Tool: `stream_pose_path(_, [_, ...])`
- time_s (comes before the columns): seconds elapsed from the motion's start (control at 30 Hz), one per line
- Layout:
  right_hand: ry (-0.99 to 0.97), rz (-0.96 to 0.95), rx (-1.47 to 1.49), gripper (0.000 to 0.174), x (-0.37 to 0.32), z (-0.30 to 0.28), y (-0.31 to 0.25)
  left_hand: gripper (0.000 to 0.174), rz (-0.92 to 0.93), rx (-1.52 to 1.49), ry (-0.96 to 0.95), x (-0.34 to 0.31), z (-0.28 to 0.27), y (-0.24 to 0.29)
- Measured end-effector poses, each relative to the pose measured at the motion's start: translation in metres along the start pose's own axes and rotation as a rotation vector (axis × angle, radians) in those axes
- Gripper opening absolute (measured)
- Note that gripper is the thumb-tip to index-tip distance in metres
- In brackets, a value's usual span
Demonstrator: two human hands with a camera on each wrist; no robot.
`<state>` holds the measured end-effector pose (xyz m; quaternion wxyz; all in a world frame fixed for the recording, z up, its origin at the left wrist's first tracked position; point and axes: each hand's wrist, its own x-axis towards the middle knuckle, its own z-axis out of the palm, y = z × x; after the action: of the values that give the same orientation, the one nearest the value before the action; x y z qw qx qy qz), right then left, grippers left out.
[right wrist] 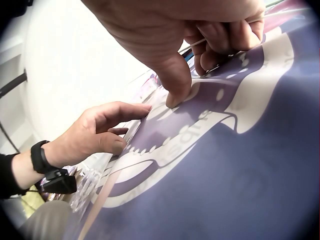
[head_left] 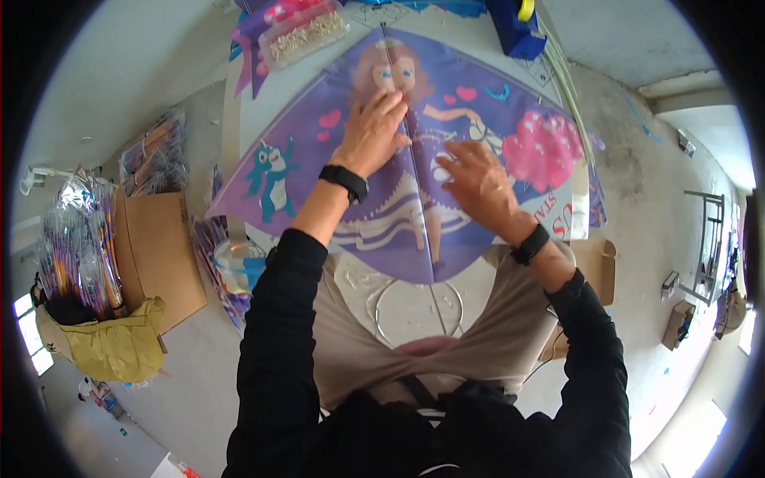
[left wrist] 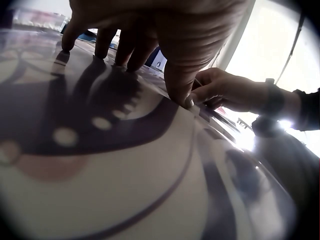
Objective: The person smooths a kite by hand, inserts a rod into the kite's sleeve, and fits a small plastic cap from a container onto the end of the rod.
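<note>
A purple kite sheet (head_left: 319, 187) printed with a figure lies spread out, with a dark line down its middle. On its upper middle rests my left hand (head_left: 370, 135), fingers extended and spread; the left wrist view shows its fingertips and thumb touching the sheet (left wrist: 115, 185). Just right of the middle line is my right hand (head_left: 482, 187), its fingers bent. In the right wrist view, this hand (right wrist: 200, 40) has its thumb on the sheet (right wrist: 240, 180) and its other fingers curled near the surface; whether they pinch anything cannot be told.
A clear box of small pale pieces (head_left: 307, 38) stands at the table's back left, a blue holder (head_left: 516, 28) at the back right. Long pale strips (head_left: 562, 72) lie along the right side. Cardboard (head_left: 159, 259) and wrapped bundles (head_left: 76, 247) are on the left.
</note>
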<state>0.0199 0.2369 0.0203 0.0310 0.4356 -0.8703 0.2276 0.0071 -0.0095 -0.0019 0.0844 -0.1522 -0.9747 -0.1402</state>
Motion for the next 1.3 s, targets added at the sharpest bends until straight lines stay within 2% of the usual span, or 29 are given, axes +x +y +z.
stream_pose_path(0.03, [0.062,0.020,-0.011,0.037,0.012,-0.002,0.016,0.057,-0.008,-0.025,-0.014,-0.001,-0.001,0.001])
stream_pose_path(0.07, [0.143,0.040,-0.023,0.023,0.034,-0.019,0.026,0.056,-0.011,-0.021,-0.015,-0.001,-0.002,0.002])
stream_pose_path(0.1, [0.153,0.031,-0.032,0.023,0.049,-0.020,0.044,0.056,-0.007,-0.014,-0.002,-0.002,-0.002,0.001])
stream_pose_path(0.17, [0.264,0.212,-0.058,0.013,0.079,-0.021,0.083,0.056,-0.005,-0.035,0.031,-0.002,0.000,-0.002])
stream_pose_path(0.23, [0.237,0.274,-0.131,0.012,0.113,-0.022,0.111,0.053,0.012,-0.071,0.055,0.001,-0.004,-0.008])
stream_pose_path(0.3, [0.206,0.338,-0.200,0.011,0.139,-0.024,0.130,0.052,-0.045,-0.118,0.006,0.004,-0.012,-0.013])
stream_pose_path(0.37, [0.128,0.435,-0.249,0.016,0.162,-0.020,0.144,0.053,-0.058,-0.130,0.006,0.008,-0.013,-0.020])
stream_pose_path(0.5, [0.136,0.477,-0.241,0.019,0.189,0.000,0.169,0.053,-0.047,-0.128,0.020,0.020,-0.010,-0.029])
stream_pose_path(0.6, [0.076,0.589,-0.220,0.017,0.196,0.012,0.183,0.053,-0.036,-0.127,0.003,0.028,-0.007,-0.031])
stream_pose_path(0.7, [0.012,0.559,-0.093,0.020,0.197,0.014,0.199,0.053,-0.036,-0.121,-0.019,0.033,-0.003,-0.030])
stream_pose_path(0.9, [0.068,0.438,-0.128,0.008,0.192,0.026,0.209,0.056,-0.046,-0.097,-0.052,0.034,0.000,-0.026])
stream_pose_path(1.0, [0.116,0.340,-0.284,0.012,0.190,0.020,0.205,0.057,-0.045,-0.118,-0.059,0.032,0.000,-0.025])
stream_pose_path(1.13, [0.148,0.317,-0.301,0.010,0.176,-0.004,0.186,0.057,-0.021,-0.141,0.001,0.032,-0.001,-0.023])
stream_pose_path(1.2, [0.266,0.380,-0.140,0.008,0.161,-0.014,0.173,0.055,0.010,-0.153,0.031,0.035,-0.006,-0.027])
stream_pose_path(1.23, [0.243,0.393,-0.137,0.008,0.149,-0.019,0.166,0.054,0.035,-0.173,0.055,0.033,-0.006,-0.027])
stream_pose_path(1.3, [0.311,0.415,0.101,0.013,0.120,-0.029,0.144,0.053,0.017,-0.221,0.077,0.029,-0.005,-0.031])
